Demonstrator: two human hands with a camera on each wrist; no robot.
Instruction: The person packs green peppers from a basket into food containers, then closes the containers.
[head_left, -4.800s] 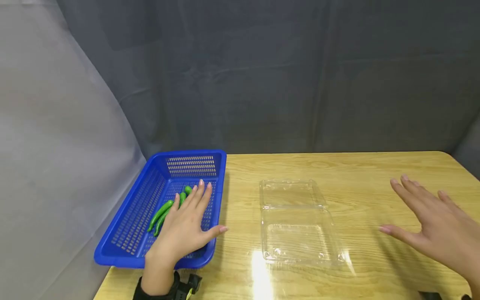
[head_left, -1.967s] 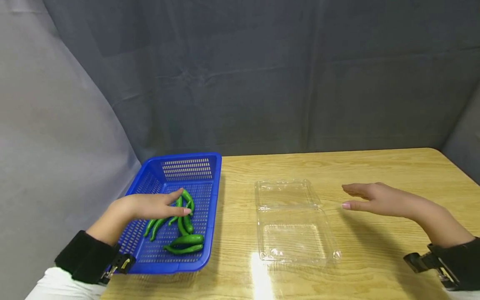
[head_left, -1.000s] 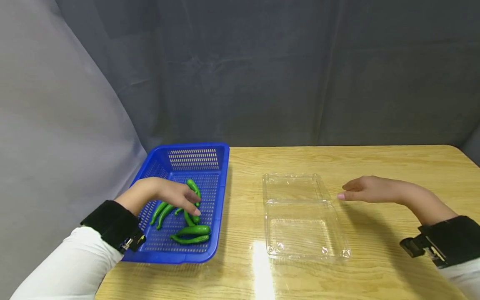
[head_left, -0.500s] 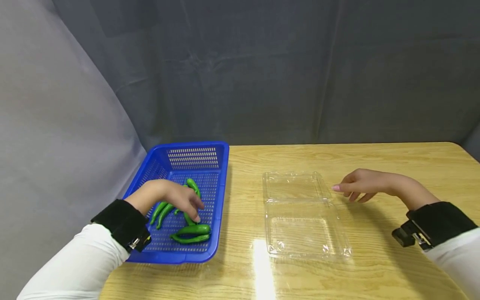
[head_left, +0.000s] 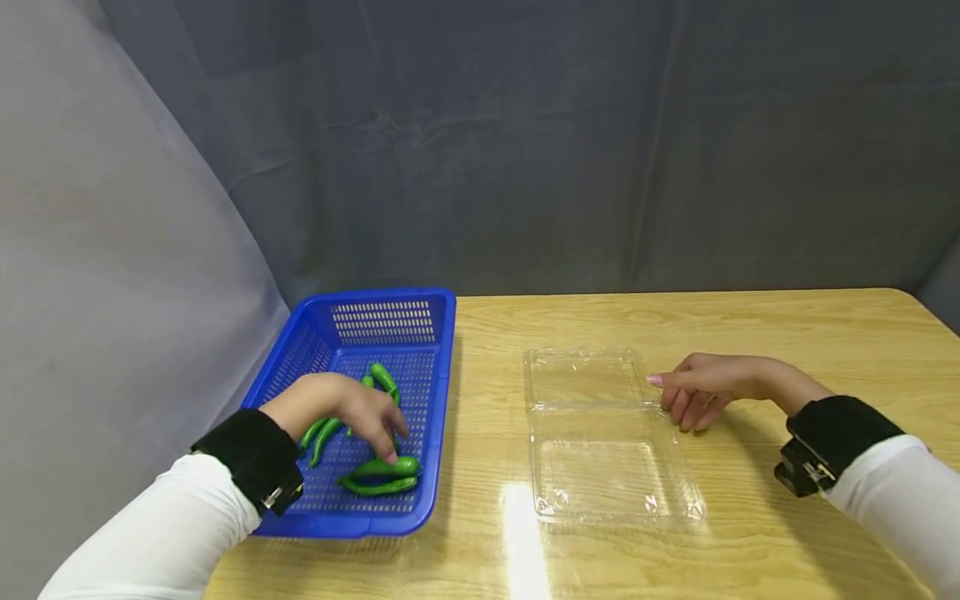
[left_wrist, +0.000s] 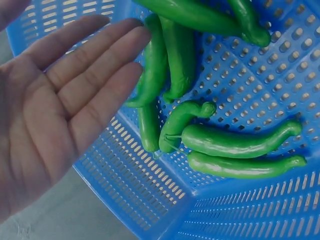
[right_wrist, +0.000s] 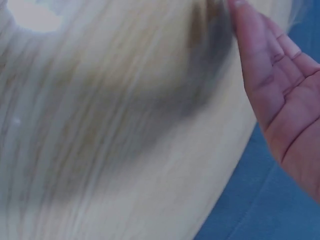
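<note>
Over the blue basket [head_left: 442, 350], left hand [head_left: 341, 408] hovers, fingers straight and together, above green peppers [left_wrist: 235, 150]. Right hand [head_left: 701, 387], fingers loosely bent, touches clear clamshell [head_left: 600, 433]; the light tray may slide if nudged.

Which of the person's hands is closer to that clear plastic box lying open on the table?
The right. The right hand is at the right edge of the clear plastic box, by its hinge, fingertips at or nearly touching it. The left hand is off to the left, over the green peppers inside the blue basket.

Grey curtain [head_left: 525, 150] behind glossy wooden table [head_left: 750, 325].
</note>
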